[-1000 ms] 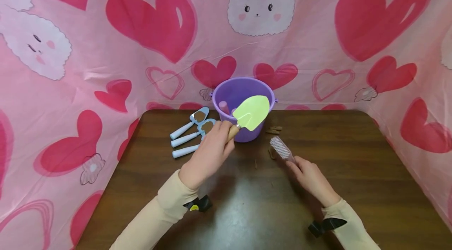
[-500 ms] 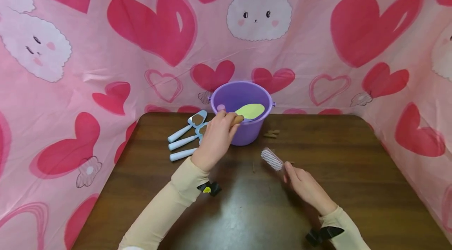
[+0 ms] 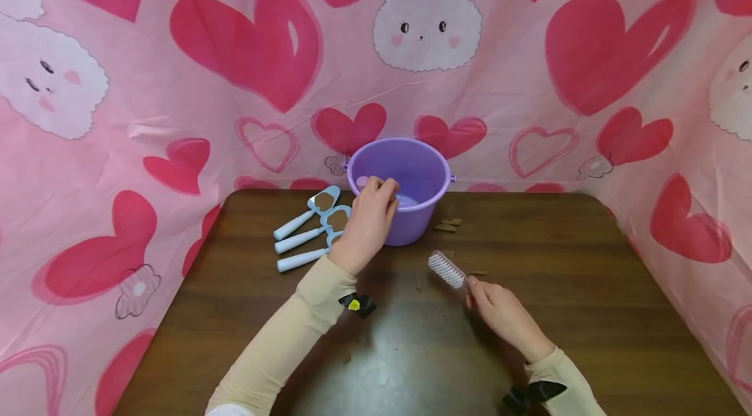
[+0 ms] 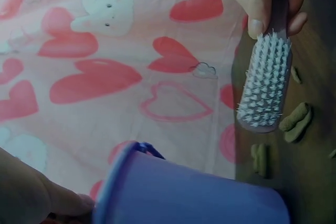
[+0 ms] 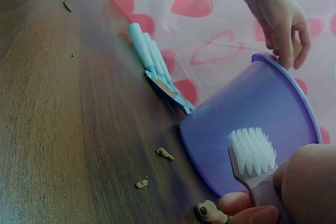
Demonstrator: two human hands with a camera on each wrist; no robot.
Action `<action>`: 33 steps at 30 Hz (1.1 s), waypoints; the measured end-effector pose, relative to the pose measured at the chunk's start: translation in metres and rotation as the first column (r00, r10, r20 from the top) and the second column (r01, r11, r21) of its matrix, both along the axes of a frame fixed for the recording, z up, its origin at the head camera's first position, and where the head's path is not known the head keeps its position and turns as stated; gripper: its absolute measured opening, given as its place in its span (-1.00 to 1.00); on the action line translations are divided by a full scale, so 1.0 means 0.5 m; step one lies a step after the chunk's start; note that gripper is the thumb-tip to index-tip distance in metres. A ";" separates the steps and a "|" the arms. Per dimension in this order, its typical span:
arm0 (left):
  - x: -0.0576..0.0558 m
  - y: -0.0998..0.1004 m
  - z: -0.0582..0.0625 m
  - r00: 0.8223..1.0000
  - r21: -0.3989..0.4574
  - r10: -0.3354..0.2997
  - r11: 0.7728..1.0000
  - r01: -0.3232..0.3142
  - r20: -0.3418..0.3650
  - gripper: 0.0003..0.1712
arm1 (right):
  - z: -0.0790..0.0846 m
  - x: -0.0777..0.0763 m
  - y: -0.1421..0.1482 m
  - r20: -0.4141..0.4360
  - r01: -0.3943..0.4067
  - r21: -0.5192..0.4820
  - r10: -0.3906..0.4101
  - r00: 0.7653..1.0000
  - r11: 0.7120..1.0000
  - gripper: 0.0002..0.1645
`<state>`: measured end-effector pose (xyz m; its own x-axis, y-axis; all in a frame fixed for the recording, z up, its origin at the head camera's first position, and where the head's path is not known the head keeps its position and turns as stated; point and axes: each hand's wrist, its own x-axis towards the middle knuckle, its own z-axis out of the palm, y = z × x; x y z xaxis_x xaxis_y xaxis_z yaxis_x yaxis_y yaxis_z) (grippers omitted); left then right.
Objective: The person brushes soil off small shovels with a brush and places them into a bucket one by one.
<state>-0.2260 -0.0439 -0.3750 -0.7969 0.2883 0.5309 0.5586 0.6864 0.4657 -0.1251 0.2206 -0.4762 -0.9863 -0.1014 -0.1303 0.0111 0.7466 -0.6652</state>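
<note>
Over the near rim of a purple bucket (image 3: 412,226) reaches my left hand (image 3: 365,225), fingers bent downward. A bit of tan wooden trowel handle (image 5: 298,49) shows between those fingers in the right wrist view; the green blade is hidden from every camera. Beside the hand, a pink handle end (image 3: 361,181) sticks up inside the bucket. My right hand (image 3: 504,316) grips a scrub brush (image 3: 446,270) by its handle, white bristles facing up, in front of the bucket and to its right.
Three light-blue-handled hand tools (image 3: 301,243) lie left of the bucket on the dark wooden table (image 3: 587,311). Peanut shells (image 4: 297,121) and small brown bits are scattered right of and before the bucket. A pink heart-print cloth (image 3: 252,57) hangs behind and at both sides.
My left hand has lowered the green trowel from above the bucket down into it, and the blade has gone from sight. The right hand has drawn the brush slightly left and nearer.
</note>
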 end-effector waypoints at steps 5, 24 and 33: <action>-0.007 -0.003 -0.009 1.000 0.021 0.015 1.000 -0.015 -0.002 -0.82 | -0.003 -0.001 -0.001 -0.014 -0.016 0.002 0.016 1.000 1.000 -0.49; 0.016 -0.124 -0.059 0.990 -0.048 0.101 0.994 -0.096 0.103 -0.95 | -0.004 -0.002 0.007 -0.011 -0.037 -0.015 0.037 0.999 0.999 -0.50; 0.002 -0.247 -0.135 0.917 -0.271 0.179 0.959 -0.082 0.357 -0.88 | 0.001 -0.003 0.005 -0.034 -0.076 -0.030 0.075 0.997 0.997 -0.50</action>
<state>-0.2248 -0.1674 -0.4423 -0.9617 0.2503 0.1119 0.2739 0.8604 0.4298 -0.1267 0.2232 -0.4758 -0.9794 -0.1794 -0.0931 -0.0671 0.7230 -0.6875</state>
